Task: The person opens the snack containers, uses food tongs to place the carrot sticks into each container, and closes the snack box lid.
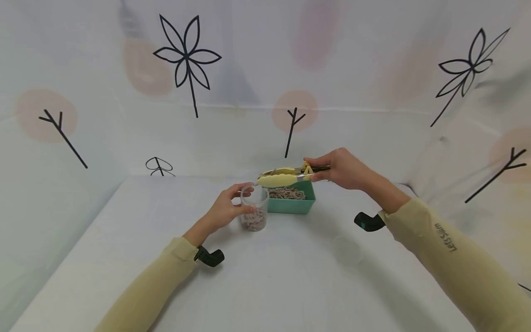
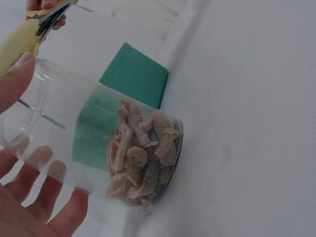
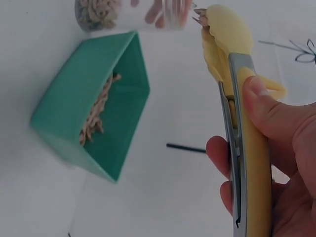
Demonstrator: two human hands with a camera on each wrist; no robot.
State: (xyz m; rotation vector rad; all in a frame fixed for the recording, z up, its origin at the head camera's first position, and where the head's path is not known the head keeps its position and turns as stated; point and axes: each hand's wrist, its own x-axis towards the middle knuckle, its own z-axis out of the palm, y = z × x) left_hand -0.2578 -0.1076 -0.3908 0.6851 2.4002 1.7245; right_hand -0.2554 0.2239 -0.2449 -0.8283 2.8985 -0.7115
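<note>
1. The right hand [image 1: 346, 170] gripped the yellow tongs [image 1: 280, 180] by the handle, thumb on one side, fingers curled on the other.
2. The tongs reached leftward from that hand, their tip (brownish strips [image 3: 200, 18] poked out of it) just by the clear jar's [image 2: 98, 148] open mouth.
3. The left hand [image 1: 226, 207] held the jar between thumb and spread fingers, more strips heaped at its bottom.
4. Just right of the jar stood the green box [image 1: 292, 207], strips inside.
</note>
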